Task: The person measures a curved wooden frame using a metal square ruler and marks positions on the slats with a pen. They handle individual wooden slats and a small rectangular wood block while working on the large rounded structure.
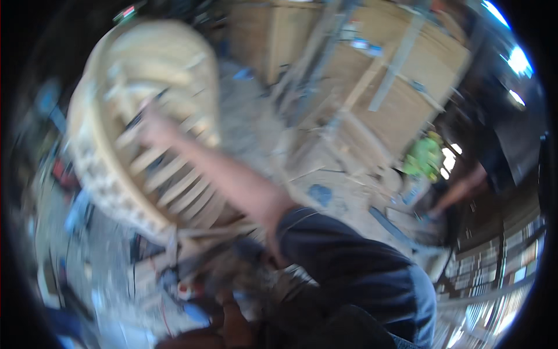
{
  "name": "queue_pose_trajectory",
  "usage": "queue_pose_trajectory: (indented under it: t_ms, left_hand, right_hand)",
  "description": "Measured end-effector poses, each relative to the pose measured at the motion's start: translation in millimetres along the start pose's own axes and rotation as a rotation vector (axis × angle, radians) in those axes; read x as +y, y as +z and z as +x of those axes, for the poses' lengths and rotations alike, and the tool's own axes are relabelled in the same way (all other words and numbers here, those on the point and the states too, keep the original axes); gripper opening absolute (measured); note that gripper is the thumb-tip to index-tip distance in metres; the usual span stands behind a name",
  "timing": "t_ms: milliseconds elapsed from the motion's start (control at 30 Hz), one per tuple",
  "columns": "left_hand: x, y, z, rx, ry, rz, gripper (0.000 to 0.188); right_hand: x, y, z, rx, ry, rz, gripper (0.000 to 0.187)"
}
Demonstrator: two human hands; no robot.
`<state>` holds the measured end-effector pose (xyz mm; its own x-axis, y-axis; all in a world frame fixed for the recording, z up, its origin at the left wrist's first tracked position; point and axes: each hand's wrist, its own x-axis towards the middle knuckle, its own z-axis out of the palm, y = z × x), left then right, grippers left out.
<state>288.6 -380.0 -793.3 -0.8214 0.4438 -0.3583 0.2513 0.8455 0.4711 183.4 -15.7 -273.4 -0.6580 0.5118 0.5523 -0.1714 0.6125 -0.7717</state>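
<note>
My right arm, in a dark blue sleeve, stretches over a large curved wooden furniture frame (93, 168) at the left. My right hand (156, 125) is above the frame's inside, its fingers closed around a slim dark tool (135, 121) whose kind is blurred. Pale wooden slats (180, 185) run side by side below the hand, within the curved rim. Rows of dark marks or holes cover the frame's outer side. Low in the middle, a blurred, shadowed bare limb, perhaps my left hand and forearm (231, 317), shows near dark things; its fingers cannot be made out.
Large wooden panels (427, 58) and loose boards (363, 136) lean at the back. A person's bare limb (462, 189) is at the right, near a bright green bundle (425, 156). Scraps and a blue piece (319, 195) litter the floor. Tools and clutter lie at the lower left.
</note>
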Motion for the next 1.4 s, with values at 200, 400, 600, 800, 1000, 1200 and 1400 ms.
queue_pose_trajectory:
  t_ms: [200, 400, 600, 800, 1000, 1200, 1400]
  left_hand:
    - [-44, -17, -11, 0.38, -0.299, -0.095, 0.038]
    - [136, -193, -32, -0.323, 0.276, -0.863, 0.022]
    - [289, -420, -34, -0.108, 0.81, -0.846, 0.025]
    - [357, -508, -21, 0.281, 1.034, -0.871, 0.029]
    - [365, -492, 23, 0.753, 1.017, -0.787, 0.038]
    - [365, -466, 55, 0.981, 1.208, -0.511, 0.054]
    - [368, -457, 63, 1.074, 1.219, -0.536, 0.056]
  right_hand:
    - [-6, -12, 5, 0.04, -0.204, -0.185, 0.072]
    - [0, -38, -4, -0.058, -0.057, -0.229, 0.066]
    - [-17, -45, 9, -0.117, -0.032, -0.162, 0.055]
    - [-18, -40, 10, -0.086, -0.048, -0.108, 0.045]
    - [-21, -37, 6, -0.092, -0.057, -0.088, 0.038]
    - [-27, -39, 4, -0.129, -0.012, -0.091, 0.038]
    - [-20, -42, 7, -0.14, 0.021, -0.094, 0.038]
